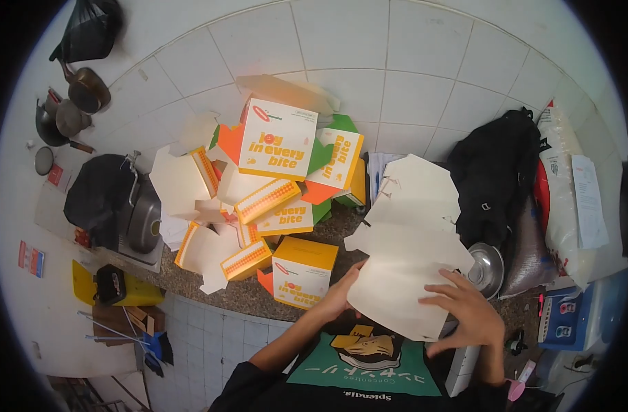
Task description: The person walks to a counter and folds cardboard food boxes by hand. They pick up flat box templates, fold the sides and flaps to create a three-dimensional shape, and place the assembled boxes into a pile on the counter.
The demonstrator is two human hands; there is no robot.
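The flat carton blank (410,261) is a pale cream sheet of card, unprinted on the side facing up, cut with rounded lobes and notched flaps along its edges (two small slits show near its upper left corner). It lies tilted over the granite counter (245,295), just in front of the person's chest, and stretches up toward the tiled wall (410,75).

The left hand (341,292) grips the blank's left edge, fingers tucked beneath the card and thumb alongside, so it is closed on the sheet. The right hand (465,312) lies on top of the blank's lower right part with its fingers spread apart, pressing flat rather than pinching.

Just left of the left hand stands a folded box (304,271), yellow on top with a white face printed in orange lettering. Behind it rises a loose pile of boxes (279,172) in the same white, orange, yellow and green print, some assembled and some half open. A black bag (496,175) slumps against the wall to the right, and a small metal bowl (486,268) sits just beside the blank's right edge.
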